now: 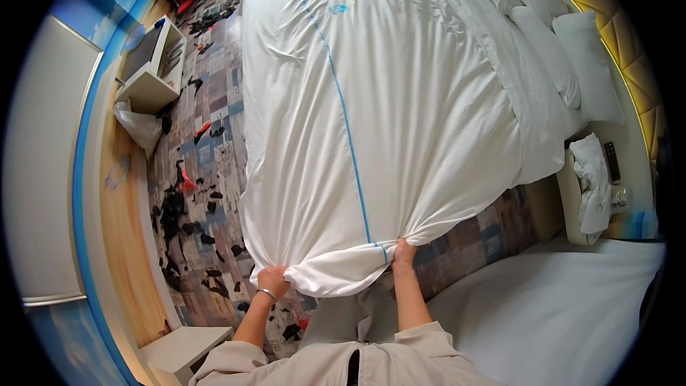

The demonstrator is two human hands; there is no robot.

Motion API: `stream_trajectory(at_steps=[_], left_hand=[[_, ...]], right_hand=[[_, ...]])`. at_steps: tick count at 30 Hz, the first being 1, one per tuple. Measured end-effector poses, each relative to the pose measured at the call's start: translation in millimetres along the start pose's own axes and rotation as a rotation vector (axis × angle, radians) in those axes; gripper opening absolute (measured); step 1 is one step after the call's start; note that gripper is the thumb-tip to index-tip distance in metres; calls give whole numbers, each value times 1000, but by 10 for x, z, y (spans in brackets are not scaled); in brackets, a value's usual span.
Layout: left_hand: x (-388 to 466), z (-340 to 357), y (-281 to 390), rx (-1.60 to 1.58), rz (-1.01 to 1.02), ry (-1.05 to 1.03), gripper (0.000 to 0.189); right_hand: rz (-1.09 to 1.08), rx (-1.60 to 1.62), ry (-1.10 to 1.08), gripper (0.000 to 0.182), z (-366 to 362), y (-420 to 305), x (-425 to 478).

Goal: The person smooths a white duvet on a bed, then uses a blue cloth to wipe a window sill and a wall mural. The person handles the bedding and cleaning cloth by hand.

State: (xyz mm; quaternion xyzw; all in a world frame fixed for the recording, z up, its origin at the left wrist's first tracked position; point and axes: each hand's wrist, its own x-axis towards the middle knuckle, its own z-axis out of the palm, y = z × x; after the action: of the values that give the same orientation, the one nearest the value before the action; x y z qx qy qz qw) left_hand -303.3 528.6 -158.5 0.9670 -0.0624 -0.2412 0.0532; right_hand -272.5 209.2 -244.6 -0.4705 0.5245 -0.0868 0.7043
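Note:
A white duvet cover [418,118] with a thin blue stripe and a small blue-and-yellow emblem spreads over a bed. Both of my hands grip its near edge, which is pulled out beyond the mattress towards my body. My left hand [274,281], with a silver bangle at the wrist, clenches the bunched fabric left of the stripe. Right of the stripe, my right hand [403,253] is closed on another gathered part. Between the hands the edge sags in a fold, and taut creases fan out across the bed from each fist.
White pillows [587,64] lie along the padded headboard. A nightstand [571,198] holds crumpled white cloth [591,182]. A second white bed [546,305] is at my right. Black and red scraps litter the floor [214,155] at left, near a white plastic bag [140,124] and a desk [150,88].

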Motion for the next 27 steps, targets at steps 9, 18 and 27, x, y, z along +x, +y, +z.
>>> stream_trajectory(at_steps=[9,18,27], left_hand=[[430,647,-59,-68,-113,-347,28],[721,896,775,-66,-33,-597,39],[1374,314,1971,-424,478,-201,51]], right_hand=[[74,-472,158,47,-19,594,503],[377,-404,105,48,-45,689,735],[338,751,29,56,-287,245,844]])
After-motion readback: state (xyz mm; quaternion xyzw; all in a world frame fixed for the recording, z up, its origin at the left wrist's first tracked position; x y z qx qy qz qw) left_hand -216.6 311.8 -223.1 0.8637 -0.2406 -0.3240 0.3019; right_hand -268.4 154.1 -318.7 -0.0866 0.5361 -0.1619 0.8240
